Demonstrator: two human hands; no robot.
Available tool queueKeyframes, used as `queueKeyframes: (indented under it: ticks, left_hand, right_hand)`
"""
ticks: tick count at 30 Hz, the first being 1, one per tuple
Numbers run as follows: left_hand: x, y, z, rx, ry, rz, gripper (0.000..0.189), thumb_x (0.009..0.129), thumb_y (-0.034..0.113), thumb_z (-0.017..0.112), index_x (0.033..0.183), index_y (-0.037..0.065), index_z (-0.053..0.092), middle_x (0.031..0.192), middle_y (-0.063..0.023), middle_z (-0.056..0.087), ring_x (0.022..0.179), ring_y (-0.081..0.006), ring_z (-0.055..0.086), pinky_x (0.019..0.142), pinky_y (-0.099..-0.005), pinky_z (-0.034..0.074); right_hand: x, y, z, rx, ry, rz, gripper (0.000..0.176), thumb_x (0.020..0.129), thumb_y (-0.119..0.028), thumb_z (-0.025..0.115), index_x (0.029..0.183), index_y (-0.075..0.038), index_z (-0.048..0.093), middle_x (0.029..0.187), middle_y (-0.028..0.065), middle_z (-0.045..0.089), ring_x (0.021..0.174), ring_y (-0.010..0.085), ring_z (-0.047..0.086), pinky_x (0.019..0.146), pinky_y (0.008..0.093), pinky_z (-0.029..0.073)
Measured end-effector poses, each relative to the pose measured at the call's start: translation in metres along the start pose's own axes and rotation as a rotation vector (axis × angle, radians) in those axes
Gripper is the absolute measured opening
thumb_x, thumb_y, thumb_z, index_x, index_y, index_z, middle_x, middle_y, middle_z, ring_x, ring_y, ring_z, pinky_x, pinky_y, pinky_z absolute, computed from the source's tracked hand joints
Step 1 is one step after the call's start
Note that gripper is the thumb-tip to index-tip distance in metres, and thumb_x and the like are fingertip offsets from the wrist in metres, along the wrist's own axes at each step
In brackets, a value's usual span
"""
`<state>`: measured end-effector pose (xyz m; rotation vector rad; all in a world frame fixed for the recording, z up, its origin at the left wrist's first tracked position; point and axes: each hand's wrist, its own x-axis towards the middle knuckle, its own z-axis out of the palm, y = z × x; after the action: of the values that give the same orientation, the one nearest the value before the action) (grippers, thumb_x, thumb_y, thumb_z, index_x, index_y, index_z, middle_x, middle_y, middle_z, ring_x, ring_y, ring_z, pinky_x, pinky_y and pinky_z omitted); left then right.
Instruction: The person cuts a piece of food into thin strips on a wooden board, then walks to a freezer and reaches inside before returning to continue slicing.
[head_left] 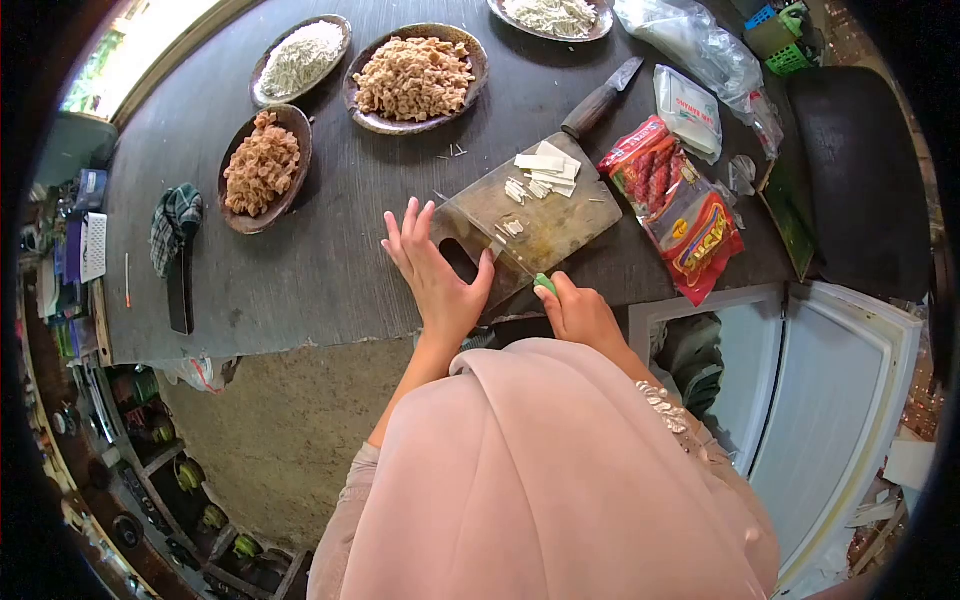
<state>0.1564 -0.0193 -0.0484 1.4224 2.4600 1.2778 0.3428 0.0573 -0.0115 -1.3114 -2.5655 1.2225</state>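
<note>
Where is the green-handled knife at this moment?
In the head view, the green-handled knife is in the right hand, at the near edge of the cutting board; the left hand lies flat to its left.

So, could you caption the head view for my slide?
Left hand on the cutting board; right hand holding a green-handled knife.

On the dark counter (300, 270), beyond and left of the left grip (435, 275), an oval dish (255, 222) of brown fried pieces stands near a checked cloth (175, 218). Farther off sit a round dish (400, 126) of the same pieces and a shreds dish (262, 95) of white strands. Beyond the right grip (580, 315), a dark-handled knife (592, 108) lies near red snack packets (672, 205), a white packet (688, 110) and a clear plastic bag (700, 45). A black chair (860, 180) stands to that grip's right.
</note>
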Motion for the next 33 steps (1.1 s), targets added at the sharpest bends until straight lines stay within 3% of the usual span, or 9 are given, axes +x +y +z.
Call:
queueKeyframes:
  ticks: [33]
  left_hand:
    - [0.001, 0.000, -0.001, -0.010, 0.017, -0.002, 0.090, 0.078, 0.022, 0.082, 0.151, 0.008, 0.032, 0.159, -0.0171, 0.033, 0.153, -0.0468, 0.012, 0.120, -0.0661, 0.004]
  right_hand:
    - [0.009, 0.001, 0.003, -0.008, 0.041, -0.044, 0.036, 0.106, -0.039, 0.049, 0.100, -0.004, 0.053, 0.072, 0.0286, 0.065, 0.074, 0.0520, 0.065, 0.065, 0.0603, 0.050]
